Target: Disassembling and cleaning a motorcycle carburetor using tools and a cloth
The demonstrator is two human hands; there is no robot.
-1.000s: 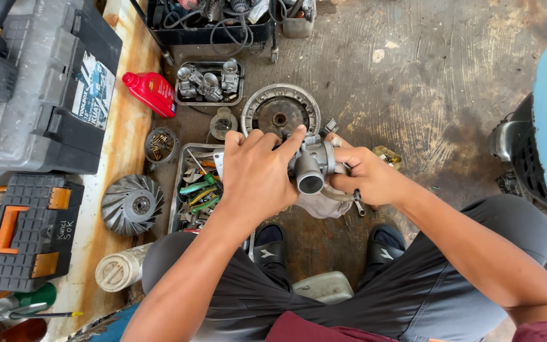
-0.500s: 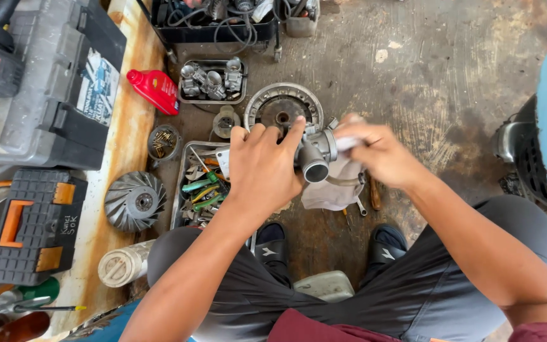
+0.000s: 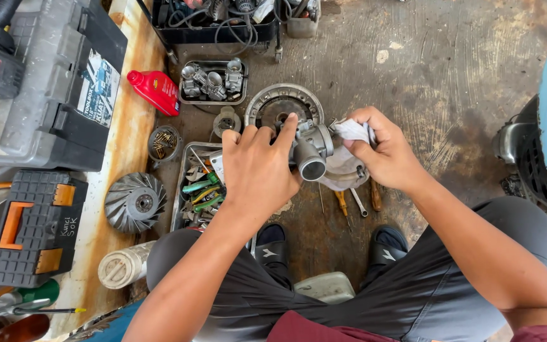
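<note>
My left hand (image 3: pixel 256 170) grips a grey metal carburettor (image 3: pixel 311 149) with its round open throat turned toward me. My right hand (image 3: pixel 384 151) pinches a dirty white rag (image 3: pixel 344 166) against the right side of the carburettor; part of the rag hangs below it. Both hands are held above the concrete floor, in front of my knees. Just behind the carburettor a round metal clutch disc (image 3: pixel 283 101) lies flat on the floor.
A metal tray of hand tools (image 3: pixel 196 190) lies left of my feet. A tray of carburettor parts (image 3: pixel 213 81), a red oil bottle (image 3: pixel 155 91), a finned fan wheel (image 3: pixel 135 202), grey and black toolboxes (image 3: pixel 58 95) lie left. A screwdriver and spanner (image 3: pixel 357 202) lie below the rag.
My right hand has shifted with the rag from under the carburettor to its right side. My left hand keeps its grip and the carburettor has turned slightly.
</note>
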